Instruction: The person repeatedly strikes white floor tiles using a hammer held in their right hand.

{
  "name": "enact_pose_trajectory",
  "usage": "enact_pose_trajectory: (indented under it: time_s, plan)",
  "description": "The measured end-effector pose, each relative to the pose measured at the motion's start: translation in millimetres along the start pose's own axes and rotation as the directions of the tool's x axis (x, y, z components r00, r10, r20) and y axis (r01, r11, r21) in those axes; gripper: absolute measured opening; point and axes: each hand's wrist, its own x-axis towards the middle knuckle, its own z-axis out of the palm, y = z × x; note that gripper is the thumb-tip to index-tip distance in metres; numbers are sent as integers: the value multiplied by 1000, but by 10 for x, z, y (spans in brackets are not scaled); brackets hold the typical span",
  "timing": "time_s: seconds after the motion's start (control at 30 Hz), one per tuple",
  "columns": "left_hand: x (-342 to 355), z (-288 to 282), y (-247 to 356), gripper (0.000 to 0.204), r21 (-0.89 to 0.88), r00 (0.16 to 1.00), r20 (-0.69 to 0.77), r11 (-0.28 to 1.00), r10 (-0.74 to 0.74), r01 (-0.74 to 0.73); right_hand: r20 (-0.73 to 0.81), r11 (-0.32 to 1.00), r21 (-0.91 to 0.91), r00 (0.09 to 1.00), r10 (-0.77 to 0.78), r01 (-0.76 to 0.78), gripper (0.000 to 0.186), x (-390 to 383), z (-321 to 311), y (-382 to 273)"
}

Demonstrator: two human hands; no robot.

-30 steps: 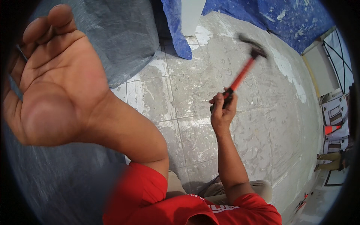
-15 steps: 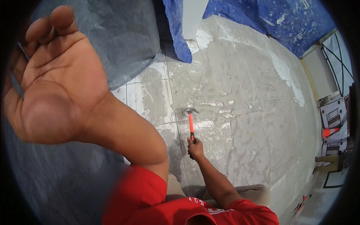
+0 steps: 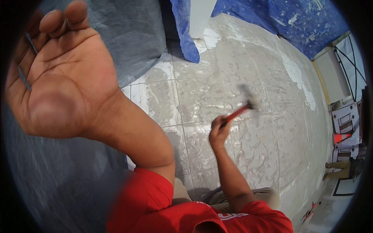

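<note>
The hammer (image 3: 237,113) is over the floor (image 3: 256,155), apparently mid-stroke.
The right hand (image 3: 219,133) has its fingers wrapped round the handle, its forearm reaching from the floor's near edge; the handle slants away to the right. The head is blurred, well in from the far edge by the blue sheet (image 3: 252,15); whether it touches is unclear. A clean stroke seems to call for a firm hold and steady wrist. The left hand (image 3: 72,83), palm showing, fingers loosely bent and seemingly bare, is held before the grey sheet (image 3: 132,39).

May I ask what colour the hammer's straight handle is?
The straight hammer handle is red and black, best in head view.
</note>
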Motion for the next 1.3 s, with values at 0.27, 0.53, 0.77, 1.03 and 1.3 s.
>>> enact_pose_trajectory:
  time_s: [0.27, 0.53, 0.77, 1.03, 1.3]
  plan:
    - [-21, -47, 26, 30, 53, 999, -37, 998, 39, -37, 451, 477, -208, 349, 822, -854, 45, -1429, -105, 616]
    - [-53, 30, -44, 27, -14, 998, -62, 999, 32, -33, -140, 994, 107, 990, 1, 15, 23, 1031, -479, -871]
    - [45, -53, 93, 27, -40, 1000, -4, 999, 10, -11, -368, 864, 422, 923, -114, 275, 26, 1393, -625, -1263]
    - [-26, 119, 49, 24, 96, 997, -71, 995, 41, -34, 216, 537, -235, 495, 842, -810, 40, -1646, -404, 736]
    - [237, 116, -124, 31, -27, 999, 31, 1000, -15, 16, -254, 966, 36, 932, 257, -257, 39, 891, -607, -297]
